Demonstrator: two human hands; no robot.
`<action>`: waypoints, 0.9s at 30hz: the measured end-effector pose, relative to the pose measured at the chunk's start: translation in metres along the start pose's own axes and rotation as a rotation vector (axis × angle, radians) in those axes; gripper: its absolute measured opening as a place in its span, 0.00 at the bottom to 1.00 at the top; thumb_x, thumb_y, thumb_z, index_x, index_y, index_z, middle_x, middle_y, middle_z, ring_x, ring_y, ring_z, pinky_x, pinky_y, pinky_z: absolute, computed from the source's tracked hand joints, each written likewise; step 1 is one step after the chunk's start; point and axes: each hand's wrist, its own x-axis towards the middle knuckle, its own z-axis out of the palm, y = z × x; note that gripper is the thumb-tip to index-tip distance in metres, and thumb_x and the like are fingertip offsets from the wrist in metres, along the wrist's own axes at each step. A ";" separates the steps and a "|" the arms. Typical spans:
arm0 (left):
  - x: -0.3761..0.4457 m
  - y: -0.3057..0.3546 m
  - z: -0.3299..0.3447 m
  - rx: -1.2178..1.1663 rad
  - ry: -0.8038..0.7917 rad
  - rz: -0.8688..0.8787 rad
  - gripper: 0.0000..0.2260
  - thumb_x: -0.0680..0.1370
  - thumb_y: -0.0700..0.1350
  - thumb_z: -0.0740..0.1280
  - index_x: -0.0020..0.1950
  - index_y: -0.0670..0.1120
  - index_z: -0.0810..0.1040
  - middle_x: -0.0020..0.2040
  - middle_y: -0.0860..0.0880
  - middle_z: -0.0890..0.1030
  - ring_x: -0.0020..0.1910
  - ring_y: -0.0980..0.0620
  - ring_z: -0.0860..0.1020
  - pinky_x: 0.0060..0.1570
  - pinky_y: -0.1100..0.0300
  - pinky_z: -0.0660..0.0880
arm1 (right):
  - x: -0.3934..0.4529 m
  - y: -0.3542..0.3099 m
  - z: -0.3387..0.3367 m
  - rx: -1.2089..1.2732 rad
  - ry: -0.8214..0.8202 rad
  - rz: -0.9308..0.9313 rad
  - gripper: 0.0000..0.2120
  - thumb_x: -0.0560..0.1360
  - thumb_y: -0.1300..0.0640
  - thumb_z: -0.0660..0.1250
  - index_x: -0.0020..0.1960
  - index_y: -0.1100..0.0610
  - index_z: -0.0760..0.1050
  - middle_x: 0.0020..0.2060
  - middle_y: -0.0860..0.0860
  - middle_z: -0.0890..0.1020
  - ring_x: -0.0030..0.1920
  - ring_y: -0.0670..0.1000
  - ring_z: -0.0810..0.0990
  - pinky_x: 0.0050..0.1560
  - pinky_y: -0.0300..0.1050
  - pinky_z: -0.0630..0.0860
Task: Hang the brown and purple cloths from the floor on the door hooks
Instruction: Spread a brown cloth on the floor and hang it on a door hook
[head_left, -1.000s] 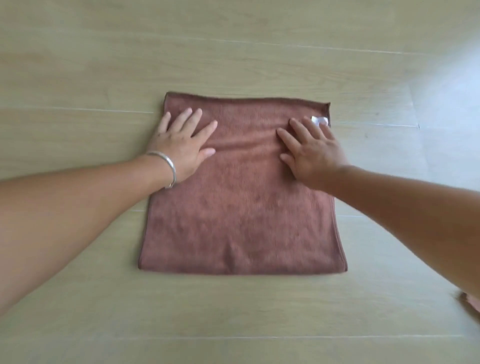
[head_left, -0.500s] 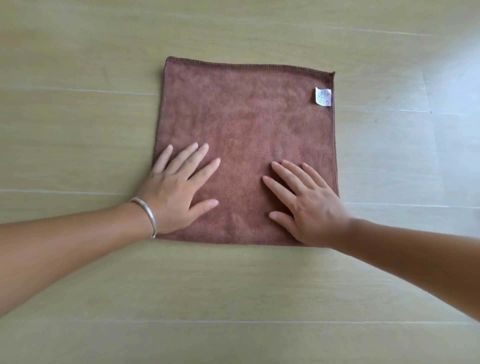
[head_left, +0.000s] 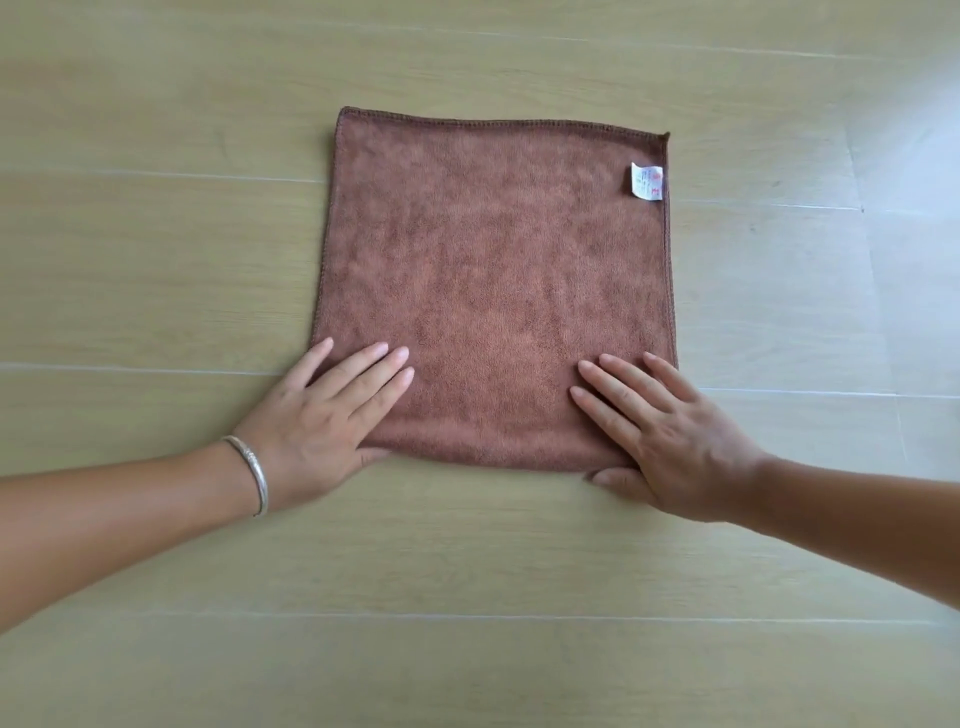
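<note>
The brown cloth (head_left: 493, 280) lies spread flat and square on the wooden floor, with a small white label (head_left: 645, 180) at its far right corner. My left hand (head_left: 327, 421), a silver bangle on its wrist, rests with straight fingers on the cloth's near left corner. Its thumb sits at the near edge. My right hand (head_left: 660, 426) lies flat on the near right corner, thumb on the floor just below the edge. The purple cloth and the door hooks are out of view.
Light wooden floorboards (head_left: 156, 270) surround the cloth on all sides. A bright patch of light falls on the floor (head_left: 914, 156) at the right.
Both hands slid from the cloth's far half down to its near corners. The thumbs now sit at the near edge.
</note>
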 end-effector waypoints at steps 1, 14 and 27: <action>-0.001 -0.001 -0.003 0.010 0.000 0.008 0.31 0.77 0.58 0.53 0.73 0.38 0.68 0.74 0.41 0.66 0.71 0.42 0.68 0.65 0.38 0.68 | -0.001 -0.001 -0.001 -0.004 0.011 0.001 0.35 0.78 0.36 0.50 0.76 0.58 0.62 0.75 0.58 0.62 0.74 0.60 0.62 0.70 0.62 0.62; -0.015 -0.009 -0.092 0.040 -0.359 -0.252 0.22 0.80 0.40 0.58 0.74 0.42 0.60 0.72 0.44 0.66 0.69 0.45 0.68 0.55 0.47 0.75 | -0.014 -0.016 -0.100 0.044 -0.155 0.139 0.22 0.82 0.45 0.53 0.70 0.53 0.70 0.68 0.49 0.73 0.75 0.55 0.59 0.75 0.55 0.51; -0.045 -0.041 -0.284 0.016 -0.353 -0.466 0.15 0.78 0.40 0.57 0.63 0.51 0.69 0.54 0.48 0.79 0.51 0.44 0.78 0.39 0.55 0.68 | -0.043 0.002 -0.298 0.038 -0.218 0.305 0.19 0.82 0.45 0.51 0.61 0.52 0.74 0.62 0.48 0.77 0.74 0.52 0.60 0.73 0.53 0.53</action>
